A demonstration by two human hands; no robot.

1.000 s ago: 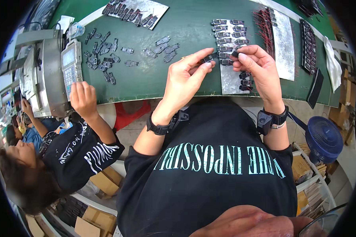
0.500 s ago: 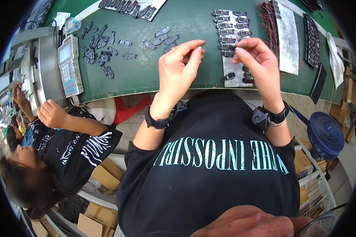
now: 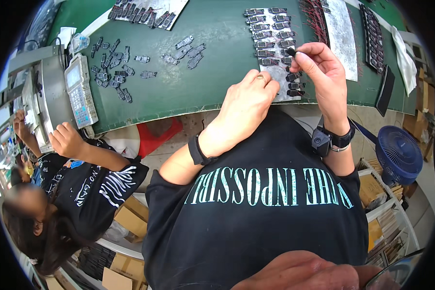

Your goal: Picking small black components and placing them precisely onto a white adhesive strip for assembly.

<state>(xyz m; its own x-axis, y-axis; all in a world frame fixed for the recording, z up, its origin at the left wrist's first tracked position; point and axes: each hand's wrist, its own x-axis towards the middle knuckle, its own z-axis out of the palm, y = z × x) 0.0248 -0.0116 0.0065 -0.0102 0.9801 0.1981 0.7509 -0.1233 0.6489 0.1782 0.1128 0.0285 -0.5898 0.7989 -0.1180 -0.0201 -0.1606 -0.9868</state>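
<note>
My right hand (image 3: 326, 70) pinches a small black piece (image 3: 291, 51) between thumb and fingertips, above the right row of a pale metal plate (image 3: 277, 76). Small black rectangular modules (image 3: 265, 44) with thin dark red wires lie on that plate in two columns. My left hand (image 3: 246, 101), a ring on one finger, rests with curled fingers at the plate's near left corner. Its fingertips point down and away, so whatever they grip is hidden. Beside the right hand's wrist, two modules (image 3: 295, 85) sit at the plate's near right end.
Loose modules (image 3: 116, 60) lie scattered on the green table (image 3: 179, 92) to the left, with a few nearer the middle (image 3: 195, 50). Further plates of parts (image 3: 340, 38) stand right. A keypad device (image 3: 79, 92) is at the left edge, near a co-worker's hand (image 3: 66, 140). A blue fan (image 3: 398, 154) stands right.
My left hand has moved right and nearer, from over the table to the plate's near left corner. My right hand stays raised with the black piece. The whole view has shifted slightly.
</note>
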